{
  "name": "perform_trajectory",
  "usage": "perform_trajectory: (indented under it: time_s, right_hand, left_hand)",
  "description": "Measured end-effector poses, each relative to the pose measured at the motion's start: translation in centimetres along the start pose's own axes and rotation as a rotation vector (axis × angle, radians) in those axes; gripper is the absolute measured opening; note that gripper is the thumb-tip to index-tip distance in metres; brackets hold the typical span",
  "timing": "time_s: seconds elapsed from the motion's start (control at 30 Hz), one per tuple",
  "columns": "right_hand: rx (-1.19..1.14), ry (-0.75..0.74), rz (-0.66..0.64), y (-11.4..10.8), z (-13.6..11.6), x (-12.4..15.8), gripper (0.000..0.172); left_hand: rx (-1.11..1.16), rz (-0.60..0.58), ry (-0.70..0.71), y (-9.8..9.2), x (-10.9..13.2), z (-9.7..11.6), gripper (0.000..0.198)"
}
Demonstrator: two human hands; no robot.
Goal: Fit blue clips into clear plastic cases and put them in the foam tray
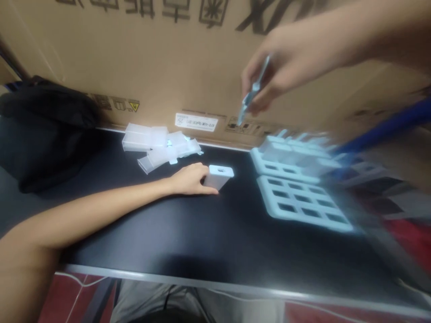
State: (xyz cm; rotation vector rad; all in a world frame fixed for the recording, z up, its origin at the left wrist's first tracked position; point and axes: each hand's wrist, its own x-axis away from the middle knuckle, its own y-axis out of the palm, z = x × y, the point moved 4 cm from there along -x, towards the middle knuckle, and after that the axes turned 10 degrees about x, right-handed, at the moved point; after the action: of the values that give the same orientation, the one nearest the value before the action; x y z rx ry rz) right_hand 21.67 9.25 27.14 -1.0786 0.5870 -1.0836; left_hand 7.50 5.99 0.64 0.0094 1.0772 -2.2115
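Observation:
My left hand (pixel 191 178) is closed around a small translucent box (pixel 217 180) that stands upright on the black table. The box has a pale blue top with a small hole in it. Up at the right, my right hand (pixel 286 60) grips a thin pale blue plastic piece (pixel 249 98) between thumb and fingers, well above the tabletop. Motion smears this hand, so the piece's exact shape is unclear. Several translucent boxes (pixel 158 146), some with pale blue ends, lie in a loose pile behind my left hand.
Right of centre lies a pale blue rack (pixel 272 204) with rectangular openings; the part behind it carries blurred upright pieces (pixel 296 150). A black bag (pixel 47 125) sits at the left. A large cardboard box (pixel 151 67) walls the back. Something blue (pixel 387 123) crosses the right side.

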Motion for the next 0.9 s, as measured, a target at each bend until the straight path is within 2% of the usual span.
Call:
perform_trajectory:
  time_s: [0.03, 0.1, 0.2, 0.3, 0.37, 0.67, 0.8, 0.9]
  right_hand:
    - [0.028, 0.024, 0.004, -0.3, -0.1, 0.3, 0.033]
    - [0.047, 0.053, -0.043, 0.7, -0.6, 0.6, 0.032]
    - [0.008, 0.015, -0.158, 4.1, -1.6, 0.3, 0.027]
    - [-0.022, -0.013, -0.2, 7.0, -2.1, -0.4, 0.025]
    - [-0.033, -0.007, -0.211, 8.3, -2.4, -1.1, 0.023]
    - [-0.095, -0.063, -0.19, 13.1, -4.0, -6.8, 0.037]
    - [-0.135, -0.106, -0.195, 15.2, -4.9, -8.5, 0.031]
    - [-0.157, -0.158, -0.19, 16.3, -5.7, -9.1, 0.042]
  left_hand:
    - [-0.036, -0.005, -0.007, 0.0, 0.0, 0.0, 0.049]
    - [-0.112, -0.026, -0.016, -0.1, 0.1, 0.3, 0.05]
    - [-0.177, -0.047, -0.032, -0.4, 0.2, 0.7, 0.051]
    - [-0.194, -0.054, -0.052, -0.6, 0.3, 1.0, 0.05]
    - [-0.189, -0.058, -0.059, -0.6, 0.3, 1.1, 0.05]
    - [-0.108, -0.078, -0.049, 0.0, 0.3, 0.9, 0.053]
    - [-0.101, -0.086, -0.043, 0.1, 0.3, 0.8, 0.056]
    - [-0.112, -0.088, -0.042, 0.1, 0.3, 0.7, 0.056]
